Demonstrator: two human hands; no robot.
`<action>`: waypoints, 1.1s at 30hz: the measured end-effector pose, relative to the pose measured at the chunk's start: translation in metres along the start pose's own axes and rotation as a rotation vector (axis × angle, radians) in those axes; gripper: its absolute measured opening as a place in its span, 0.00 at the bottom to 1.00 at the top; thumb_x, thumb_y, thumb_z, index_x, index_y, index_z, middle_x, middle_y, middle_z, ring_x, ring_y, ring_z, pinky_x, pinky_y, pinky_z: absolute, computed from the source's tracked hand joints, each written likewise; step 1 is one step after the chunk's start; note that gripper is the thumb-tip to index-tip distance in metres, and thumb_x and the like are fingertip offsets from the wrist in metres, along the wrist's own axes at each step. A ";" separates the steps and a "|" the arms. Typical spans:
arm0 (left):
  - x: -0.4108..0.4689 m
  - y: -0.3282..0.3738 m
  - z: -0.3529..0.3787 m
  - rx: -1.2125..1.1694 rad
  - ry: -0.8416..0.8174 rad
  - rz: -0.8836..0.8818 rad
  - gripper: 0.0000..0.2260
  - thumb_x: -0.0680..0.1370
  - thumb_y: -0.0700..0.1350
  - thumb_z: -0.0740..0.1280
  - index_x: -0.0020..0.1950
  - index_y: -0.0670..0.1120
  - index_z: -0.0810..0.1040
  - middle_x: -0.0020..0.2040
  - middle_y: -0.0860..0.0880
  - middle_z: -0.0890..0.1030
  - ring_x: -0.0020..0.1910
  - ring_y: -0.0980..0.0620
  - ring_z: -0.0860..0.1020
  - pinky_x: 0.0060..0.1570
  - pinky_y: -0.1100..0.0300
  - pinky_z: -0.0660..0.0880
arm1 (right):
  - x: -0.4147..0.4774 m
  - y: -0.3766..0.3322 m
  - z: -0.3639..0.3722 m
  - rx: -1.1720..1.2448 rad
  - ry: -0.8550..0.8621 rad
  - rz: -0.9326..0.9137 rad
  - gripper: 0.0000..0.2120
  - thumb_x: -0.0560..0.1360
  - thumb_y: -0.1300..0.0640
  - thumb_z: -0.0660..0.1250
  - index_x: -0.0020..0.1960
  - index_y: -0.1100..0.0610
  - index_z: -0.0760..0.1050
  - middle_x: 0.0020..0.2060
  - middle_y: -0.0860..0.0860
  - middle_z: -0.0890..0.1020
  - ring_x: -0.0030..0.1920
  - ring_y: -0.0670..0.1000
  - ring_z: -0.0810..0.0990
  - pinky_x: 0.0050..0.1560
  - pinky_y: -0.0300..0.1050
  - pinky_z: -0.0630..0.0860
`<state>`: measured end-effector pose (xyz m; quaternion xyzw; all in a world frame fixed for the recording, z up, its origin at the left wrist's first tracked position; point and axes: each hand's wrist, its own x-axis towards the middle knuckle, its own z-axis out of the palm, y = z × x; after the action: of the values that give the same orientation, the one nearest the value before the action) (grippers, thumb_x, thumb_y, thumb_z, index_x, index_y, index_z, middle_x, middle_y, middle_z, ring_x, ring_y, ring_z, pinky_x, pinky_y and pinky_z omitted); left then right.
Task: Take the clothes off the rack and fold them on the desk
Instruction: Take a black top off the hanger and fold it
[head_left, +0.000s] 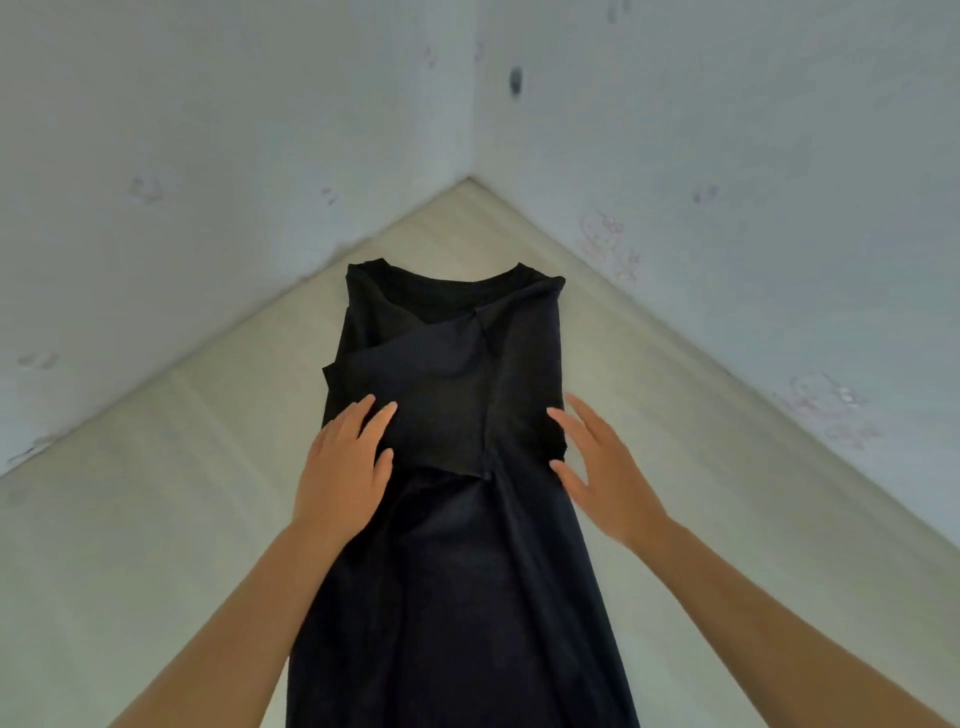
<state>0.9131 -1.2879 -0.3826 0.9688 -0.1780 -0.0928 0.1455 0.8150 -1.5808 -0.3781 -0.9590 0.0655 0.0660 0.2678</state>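
Observation:
A black shirt (447, 519) lies lengthwise on the pale wooden desk (156, 519), its collar toward the far corner and both sides folded in over the middle into a long narrow strip. My left hand (343, 467) rests flat on the strip's left edge, fingers straight. At the right edge, my right hand (602, 467) touches the cloth with straight, spread fingers. The shirt's lower end runs out of the bottom of the view. No rack is in view.
The desk sits in a room corner, with pale blue-grey marked walls (208, 156) meeting just beyond the shirt's collar. Bare desk surface lies on either side of the shirt.

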 end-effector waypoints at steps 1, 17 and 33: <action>-0.015 0.005 -0.001 -0.025 0.022 0.005 0.23 0.80 0.46 0.62 0.75 0.49 0.65 0.75 0.47 0.64 0.73 0.46 0.64 0.71 0.50 0.63 | -0.025 0.001 0.002 0.030 0.020 0.028 0.25 0.80 0.52 0.62 0.75 0.47 0.60 0.77 0.45 0.57 0.75 0.47 0.57 0.74 0.45 0.58; -0.245 0.015 0.028 -0.168 -0.159 0.120 0.19 0.78 0.45 0.66 0.69 0.52 0.72 0.69 0.56 0.68 0.67 0.56 0.68 0.65 0.60 0.67 | -0.244 -0.017 0.039 0.150 -0.187 0.132 0.19 0.76 0.42 0.65 0.65 0.45 0.68 0.57 0.40 0.69 0.54 0.38 0.70 0.56 0.33 0.71; -0.331 -0.003 0.036 -0.260 -0.292 0.086 0.27 0.77 0.47 0.69 0.73 0.49 0.64 0.50 0.57 0.69 0.40 0.57 0.74 0.43 0.67 0.74 | -0.297 -0.122 0.040 0.032 0.131 0.217 0.09 0.81 0.50 0.60 0.55 0.52 0.76 0.39 0.44 0.76 0.39 0.47 0.76 0.40 0.37 0.71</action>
<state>0.6010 -1.1708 -0.3750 0.9096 -0.2248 -0.2483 0.2457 0.5394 -1.4294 -0.3029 -0.9441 0.1875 0.0308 0.2694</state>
